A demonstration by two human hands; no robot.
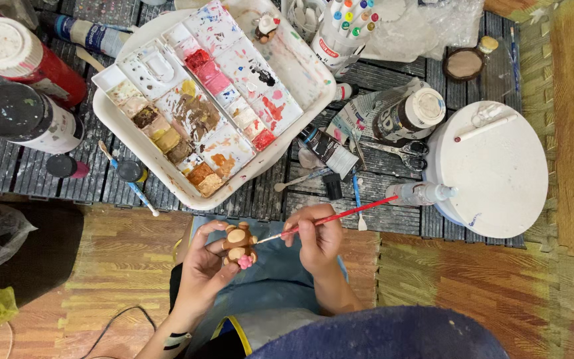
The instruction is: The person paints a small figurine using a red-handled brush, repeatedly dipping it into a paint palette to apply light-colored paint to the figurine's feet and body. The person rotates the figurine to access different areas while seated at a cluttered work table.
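Observation:
My left hand [202, 266] grips a small brown animal figurine [239, 244] with a tan face and a pink spot low on its front. It is held just above my lap. My right hand [317, 238] holds a thin red-handled paintbrush [340, 215]; its tip points left and touches or nearly touches the figurine's right side. Both hands sit over my blue apron [270, 272]. Just beyond them lies a white paint palette [204, 93] with wells of brown, tan, pink and red paint.
Paint bottles [24, 86] stand at the far left. A cup of markers [347, 30], scissors [406, 151], paint tubes [330, 151] and loose brushes lie on the dark slatted mat. A round white turntable [499, 173] with a small bottle is at right. Wood-pattern floor mats surround me.

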